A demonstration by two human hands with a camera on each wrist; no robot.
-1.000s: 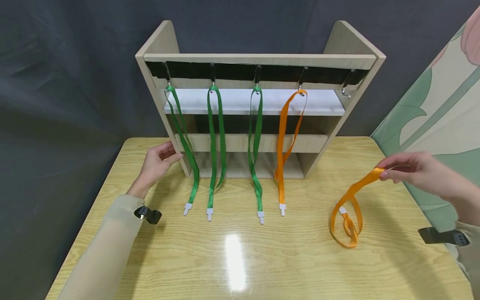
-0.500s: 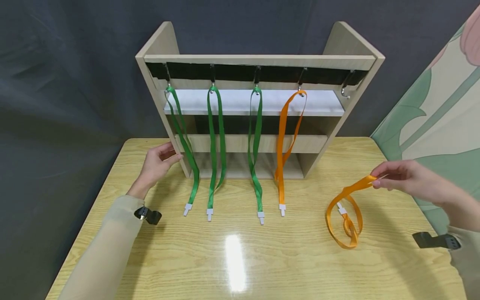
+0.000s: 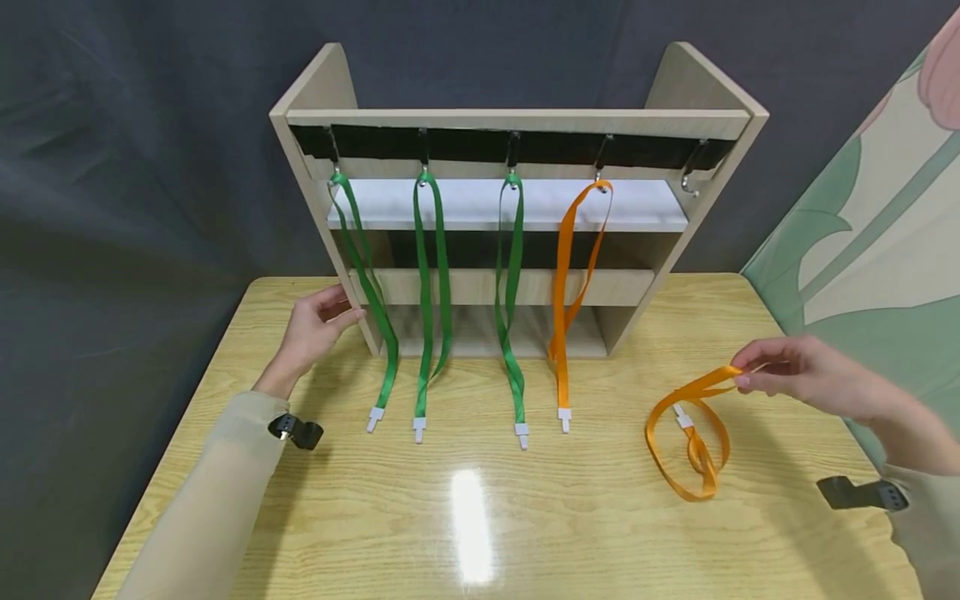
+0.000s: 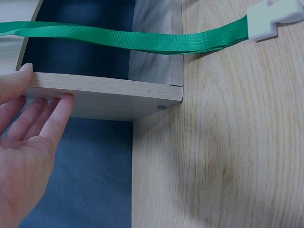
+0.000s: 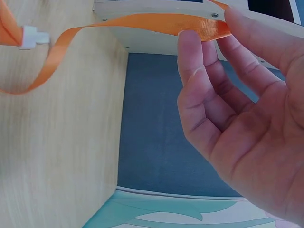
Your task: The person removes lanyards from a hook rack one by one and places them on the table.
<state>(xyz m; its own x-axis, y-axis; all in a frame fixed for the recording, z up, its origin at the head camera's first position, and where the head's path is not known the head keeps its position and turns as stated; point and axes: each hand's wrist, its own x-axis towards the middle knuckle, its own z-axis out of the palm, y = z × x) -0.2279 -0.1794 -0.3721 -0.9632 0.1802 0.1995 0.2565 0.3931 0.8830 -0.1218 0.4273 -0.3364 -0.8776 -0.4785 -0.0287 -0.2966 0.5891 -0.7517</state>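
My right hand point(image 3: 813, 375) pinches the loop end of an orange lanyard point(image 3: 686, 392) between thumb and fingers, above the table's right side. The rest of that lanyard trails in a loose coil, its white clip point(image 3: 682, 418) within the coil. In the right wrist view, the strap point(image 5: 156, 23) runs left from the fingertips. My left hand point(image 3: 315, 327) holds the left side panel point(image 4: 107, 85) of a wooden rack point(image 3: 498, 287), thumb at the front edge and fingers against the outer face. Three green lanyards point(image 3: 426, 275) and one orange lanyard point(image 3: 561, 292) hang from the rack's hooks.
The rightmost hook point(image 3: 689, 182) on the black strip carries no lanyard. White clips of the hanging lanyards dangle in front of the rack over the wooden table point(image 3: 360, 517). A dark curtain point(image 3: 150, 150) stands behind, and a floral-patterned panel point(image 3: 885, 250) stands at the right.
My right hand has moved left and nearer the table's front, still pinching the orange lanyard, whose loop has sagged and widened leftward. My left hand and the hanging lanyards stay put.
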